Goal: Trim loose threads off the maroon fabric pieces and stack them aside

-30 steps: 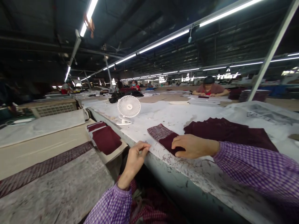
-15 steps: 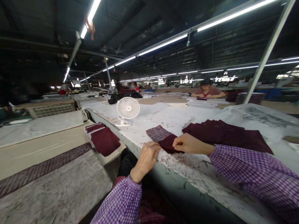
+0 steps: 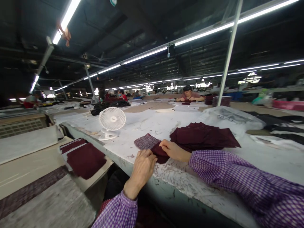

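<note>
A fabric piece with a mottled grey-maroon end (image 3: 146, 141) and a plain maroon part (image 3: 162, 155) lies at the near edge of the white-covered table. My left hand (image 3: 143, 165) rests at that edge, its fingers bent down onto the near side of the piece; its fingertips are partly hidden. With thumb and forefinger pinched together, my right hand (image 3: 175, 150) holds the plain part from the right. Just beyond my right hand is a spread stack of maroon fabric pieces (image 3: 204, 136).
A small white fan (image 3: 112, 119) stands on the table (image 3: 140, 118). To the left, a lower surface bears more maroon pieces (image 3: 86, 160). Clear plastic sheeting (image 3: 234, 117) lies at the right, near a metal post (image 3: 229, 53). Across the table a co-worker (image 3: 190, 94) leans over some work.
The view has turned right, so everything sits further left. Both hands stay at the same fabric piece, and its plain part now looks more bunched between them.
</note>
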A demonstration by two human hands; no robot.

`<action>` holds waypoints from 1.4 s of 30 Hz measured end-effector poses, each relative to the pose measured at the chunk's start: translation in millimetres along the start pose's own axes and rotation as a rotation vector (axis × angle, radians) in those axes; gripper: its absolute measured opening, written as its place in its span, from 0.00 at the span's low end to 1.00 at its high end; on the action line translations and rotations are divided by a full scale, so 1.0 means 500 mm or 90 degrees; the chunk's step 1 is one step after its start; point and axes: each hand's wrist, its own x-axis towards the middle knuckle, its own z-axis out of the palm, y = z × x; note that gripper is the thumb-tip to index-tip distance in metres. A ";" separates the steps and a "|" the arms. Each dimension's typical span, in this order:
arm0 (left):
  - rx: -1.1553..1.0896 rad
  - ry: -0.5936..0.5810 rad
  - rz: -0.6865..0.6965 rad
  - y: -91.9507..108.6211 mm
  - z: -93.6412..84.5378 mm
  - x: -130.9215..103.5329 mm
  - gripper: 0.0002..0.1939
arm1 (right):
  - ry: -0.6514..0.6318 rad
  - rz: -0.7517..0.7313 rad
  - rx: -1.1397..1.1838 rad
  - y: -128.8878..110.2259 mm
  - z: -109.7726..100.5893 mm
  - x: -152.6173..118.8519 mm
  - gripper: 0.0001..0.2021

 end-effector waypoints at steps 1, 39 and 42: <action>0.013 -0.004 0.000 -0.002 0.004 0.005 0.12 | 0.005 -0.023 -0.013 -0.002 0.006 -0.005 0.10; 0.010 0.025 -0.115 -0.037 -0.013 0.006 0.07 | 0.342 0.220 0.358 0.076 -0.167 0.124 0.14; -0.131 0.070 -0.158 -0.027 -0.019 0.009 0.11 | 0.325 0.064 0.267 0.024 -0.154 0.090 0.13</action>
